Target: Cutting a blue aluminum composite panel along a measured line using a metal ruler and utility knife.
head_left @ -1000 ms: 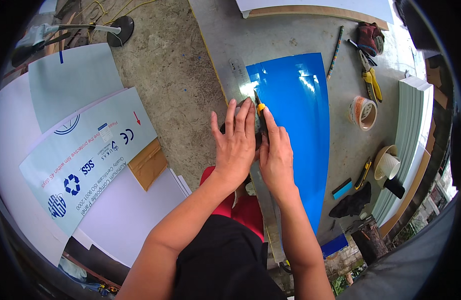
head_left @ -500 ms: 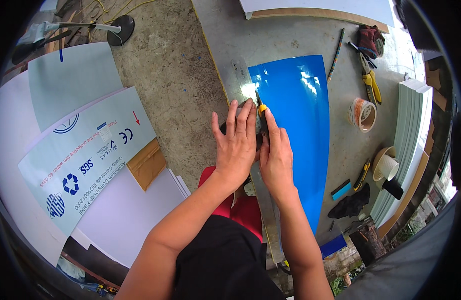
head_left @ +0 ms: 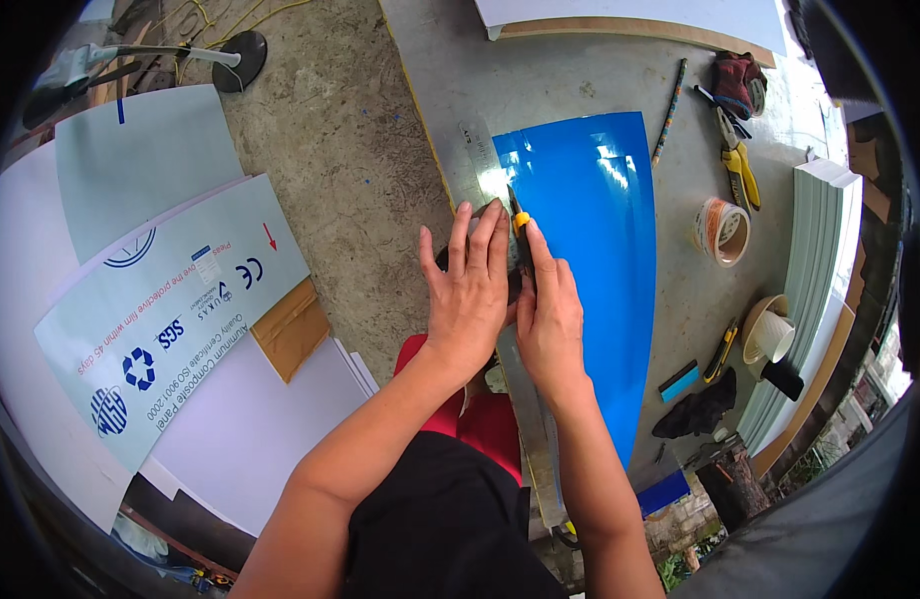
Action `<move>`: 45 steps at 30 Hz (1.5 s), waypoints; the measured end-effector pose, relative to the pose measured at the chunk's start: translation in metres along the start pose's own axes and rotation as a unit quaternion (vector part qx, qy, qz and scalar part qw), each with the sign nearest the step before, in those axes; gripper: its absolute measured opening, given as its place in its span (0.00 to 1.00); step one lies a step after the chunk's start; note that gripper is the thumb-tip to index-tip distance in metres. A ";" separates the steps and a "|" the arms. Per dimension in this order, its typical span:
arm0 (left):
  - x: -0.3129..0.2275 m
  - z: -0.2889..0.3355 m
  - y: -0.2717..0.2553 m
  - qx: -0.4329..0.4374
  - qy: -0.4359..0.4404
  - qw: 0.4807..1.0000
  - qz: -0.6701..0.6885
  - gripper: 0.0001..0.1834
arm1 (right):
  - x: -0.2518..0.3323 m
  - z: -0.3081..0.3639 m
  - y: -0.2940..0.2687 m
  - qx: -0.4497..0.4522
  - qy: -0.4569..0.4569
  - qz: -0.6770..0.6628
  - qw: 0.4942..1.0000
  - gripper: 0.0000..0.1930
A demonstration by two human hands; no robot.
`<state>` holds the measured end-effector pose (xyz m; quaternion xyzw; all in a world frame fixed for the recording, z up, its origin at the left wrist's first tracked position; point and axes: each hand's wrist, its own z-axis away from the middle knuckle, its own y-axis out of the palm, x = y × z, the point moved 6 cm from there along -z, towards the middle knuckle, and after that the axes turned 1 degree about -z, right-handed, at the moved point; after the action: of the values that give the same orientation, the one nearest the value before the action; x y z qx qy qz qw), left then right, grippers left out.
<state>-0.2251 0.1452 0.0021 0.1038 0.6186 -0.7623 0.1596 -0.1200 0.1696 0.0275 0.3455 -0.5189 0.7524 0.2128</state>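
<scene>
A long metal straightedge (head_left: 480,150) lies along the left edge of a glossy blue sheet (head_left: 605,299) on the metal table. My left hand (head_left: 465,299) presses on the straightedge with its fingers stretched forward. A dark rounded thing shows partly beneath that hand; I cannot make out what it is. Close beside it, my right hand (head_left: 552,334) grips a yellow and black utility knife (head_left: 522,222), index finger along its top. The blade points away from me, at the line where straightedge and blue sheet meet. Whether its tip touches the sheet is too small to tell.
To the right lie a tape roll (head_left: 722,232), yellow-handled pliers (head_left: 739,170), a patterned stick (head_left: 669,112), another utility knife (head_left: 720,351), a blue squeegee (head_left: 679,381) and a dark cloth (head_left: 694,411). Stacked white panels (head_left: 814,290) line the far right. Printed panels (head_left: 180,309) stand left.
</scene>
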 end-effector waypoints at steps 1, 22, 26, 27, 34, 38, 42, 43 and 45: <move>0.000 0.000 0.000 0.000 0.000 1.000 0.000 0.57 | 0.000 0.000 0.000 0.002 0.003 0.003 1.000 0.41; -0.001 -0.001 0.000 -0.003 -0.006 1.000 -0.002 0.47 | 0.012 -0.003 -0.006 0.051 0.044 0.052 0.996 0.45; -0.001 0.000 0.000 -0.017 -0.007 1.000 -0.017 0.50 | 0.014 0.000 -0.007 0.053 0.041 0.061 0.996 0.45; -0.001 0.000 -0.002 -0.026 -0.005 0.999 -0.024 0.52 | 0.013 0.002 -0.008 0.053 0.040 0.060 0.996 0.45; -0.004 0.001 -0.005 0.001 -0.004 1.000 0.006 0.64 | 0.004 0.031 -0.015 0.037 0.041 0.065 0.996 0.41; -0.001 0.001 -0.003 -0.014 -0.001 1.000 0.008 0.66 | -0.004 0.059 -0.020 0.050 0.039 0.072 0.995 0.41; -0.001 0.000 -0.001 -0.021 0.000 1.000 0.005 0.67 | -0.016 0.091 -0.025 0.057 0.043 0.085 0.994 0.42; -0.001 0.000 -0.001 -0.026 -0.001 1.000 0.011 0.67 | -0.018 0.099 -0.027 0.064 0.049 0.091 0.993 0.42; 0.001 -0.001 0.002 -0.027 0.002 1.000 -0.002 0.68 | -0.023 0.115 -0.030 0.071 0.058 0.097 0.991 0.43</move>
<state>-0.2249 0.1453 -0.0003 0.1000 0.6398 -0.7451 0.1595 -0.0495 0.0750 0.0548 0.2639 -0.4819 0.8231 0.1437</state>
